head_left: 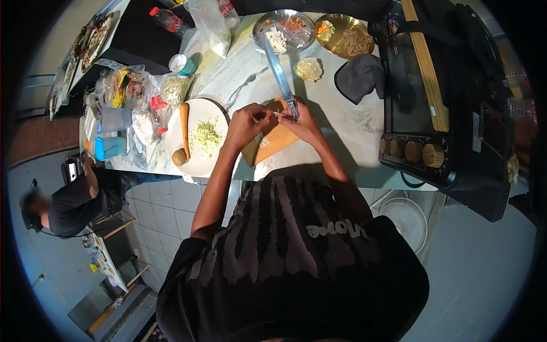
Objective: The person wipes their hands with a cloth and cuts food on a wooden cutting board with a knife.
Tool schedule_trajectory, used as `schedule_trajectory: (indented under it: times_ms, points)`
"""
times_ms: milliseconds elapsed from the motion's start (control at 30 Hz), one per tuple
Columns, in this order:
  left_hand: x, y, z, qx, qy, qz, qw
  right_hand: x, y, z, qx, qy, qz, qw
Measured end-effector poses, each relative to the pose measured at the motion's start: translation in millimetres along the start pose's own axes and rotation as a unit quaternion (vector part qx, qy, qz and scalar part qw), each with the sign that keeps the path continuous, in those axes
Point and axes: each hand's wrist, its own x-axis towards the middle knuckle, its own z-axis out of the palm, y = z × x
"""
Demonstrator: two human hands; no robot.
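Over to the left of your hands sits the white plate (198, 166), bearing a carrot (184, 131), a round brown vegetable (179, 157) and a chopped pale-green heap (206, 135). Now your left hand (246, 124): fingers curled nearly closed, fingertips drawn in toward a small pale piece (277, 114), right between your two hands! Whether one hand or both grip it, you can't tell from here. Beneath, the orange-brown board (268, 149) lies aslant. And the knife (277, 68), blade pointing away beyond your hands, its handle in your right hand (305, 122), fingers folded round it. Farther right, past that hand: a dark mitt (360, 78), then the black oven (399, 102).
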Motion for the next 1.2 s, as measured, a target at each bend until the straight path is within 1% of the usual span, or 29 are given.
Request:
schedule_trajectory:
  times_ms: [33,67,133,167,233,267,300,333,367,433,467,500,533,567,633,700,800,867,967,1033,1133,1200]
  points:
    - [-1.3,-3.1,1.7,0.0,-0.001,-0.001,1.0,-2.2,-2.7,0.3,0.031,0.008,0.01,0.999]
    - [-2.6,-6.2,3.6,0.004,0.005,-0.003,1.0,-4.1,-5.5,-0.8,0.031,0.008,0.011,0.999]
    - [-4.6,-6.4,4.6,0.008,0.011,-0.005,1.0,-7.1,-13.5,-3.3,0.044,0.03,0.096,0.994]
    - [-6.1,-6.4,5.3,0.021,0.007,-0.009,1.0,-7.9,-15.7,-2.9,0.044,0.03,0.096,0.994]
    - [-7.1,-10.4,9.8,0.034,0.003,-0.012,0.999,-9.2,-10.3,-2.1,-0.009,0.056,0.081,0.995]
    - [-7.3,-17.4,15.7,0.051,0.029,0.018,0.998,-9.0,-7.8,-1.0,-0.01,0.056,0.081,0.995]
    - [-7.3,-19.2,18.0,0.069,0.055,0.049,0.995,-7.6,-5.4,0.7,-0.051,0.066,0.047,0.995]
    - [-8.1,-21.7,19.0,0.068,0.055,0.048,0.995,-6.6,-3.1,2.3,-0.092,0.075,0.013,0.993]
    - [-9.4,-24.0,20.3,0.088,0.061,0.063,0.992,-5.8,-0.8,3.4,-0.093,0.074,0.014,0.993]
    - [-12.1,-26.4,22.6,0.107,0.066,0.076,0.989,-3.8,-10.8,6.7,-0.173,0.09,0.0,0.981]
    - [-13.2,-27.3,24.0,0.119,0.082,0.087,0.986,-2.1,-12.7,7.4,-0.174,0.089,-0.001,0.981]
    - [-14.2,-24.2,23.4,0.131,0.098,0.098,0.982,0.8,-12.9,7.9,-0.214,0.078,-0.011,0.974]
    - [-15.8,-20.7,23.1,0.131,0.099,0.098,0.982,3.2,-13.0,8.7,-0.254,0.068,-0.021,0.965]
    - [-18.1,-16.9,23.4,0.141,0.099,0.091,0.981,4.6,-13.2,9.7,-0.254,0.067,-0.022,0.965]
    - [-19.9,-17.6,23.2,0.152,0.1,0.083,0.98,5.6,-25.1,11.7,-0.309,0.044,0.007,0.95]
    - [-20.2,-26.1,25.2,0.174,0.102,0.116,0.973,4.1,-32.8,10.7,-0.318,0.038,0.002,0.947]
    - [-21.4,-29.6,25.9,0.171,0.111,0.132,0.97,3.7,-34.8,9.0,-0.323,0.03,0.008,0.946]
    - [-23.2,-31.0,25.0,0.172,0.105,0.121,0.972,2.1,-32.5,8.9,-0.318,0.027,0.022,0.948]
    - [-25.2,-30.9,24.0,0.173,0.103,0.107,0.974,2.0,-29.6,6.8,-0.325,0.025,0.0,0.945]
    - [-27.1,-30.6,22.1,0.174,0.106,0.103,0.974,0.6,-27.7,5.7,-0.34,0.049,-0.033,0.939]
    - [-28.3,-29.7,20.0,0.178,0.1,0.1,0.974,-1.7,-27.0,3.2,-0.343,0.046,-0.032,0.938]
    - [-26.5,-25.6,19.0,0.189,0.096,0.08,0.974,-1.7,-27.3,1.6,-0.345,0.047,-0.039,0.937]
